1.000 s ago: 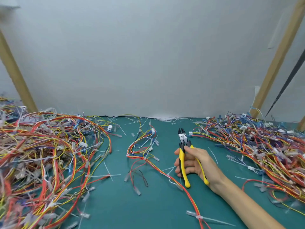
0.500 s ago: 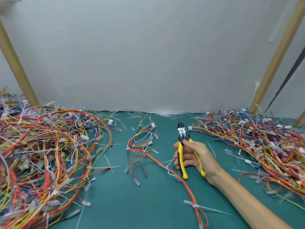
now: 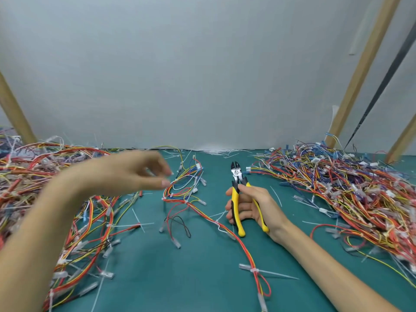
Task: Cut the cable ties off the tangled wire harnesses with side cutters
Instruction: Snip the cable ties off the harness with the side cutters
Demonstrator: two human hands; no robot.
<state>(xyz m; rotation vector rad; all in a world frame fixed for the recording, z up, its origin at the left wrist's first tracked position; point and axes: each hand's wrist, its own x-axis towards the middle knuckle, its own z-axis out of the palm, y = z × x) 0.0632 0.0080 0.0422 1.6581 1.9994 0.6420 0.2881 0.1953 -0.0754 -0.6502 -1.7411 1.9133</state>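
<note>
While the right hand (image 3: 252, 210) curls its fingers round the yellow handles of the side cutters (image 3: 238, 190), holding them over the green mat (image 3: 202, 284) with the black head pointing away from the person, the left hand (image 3: 126, 172) hangs blurred above the mat's left part, fingers loosely spread and thumb apart from forefinger, nothing seen between them; its fingertips lie just beside the small harness (image 3: 184, 188), a loose coil of red, yellow, blue and white wires in the middle of the mat; from that coil a red and orange strand (image 3: 242, 242) runs toward the near edge, passing just left of the right hand, and a white cable tie (image 3: 255, 270) is fastened round it near a loop; whether the cutter's blades meet is too small to tell; a big tangled left pile (image 3: 45, 176) of harnesses lies under the left forearm, and a right pile (image 3: 349, 188) fills the other side; cut tie scraps (image 3: 216, 151) lie along the far edge against the grey wall (image 3: 202, 75); a slanted wooden post (image 3: 362, 68) stands at the right
</note>
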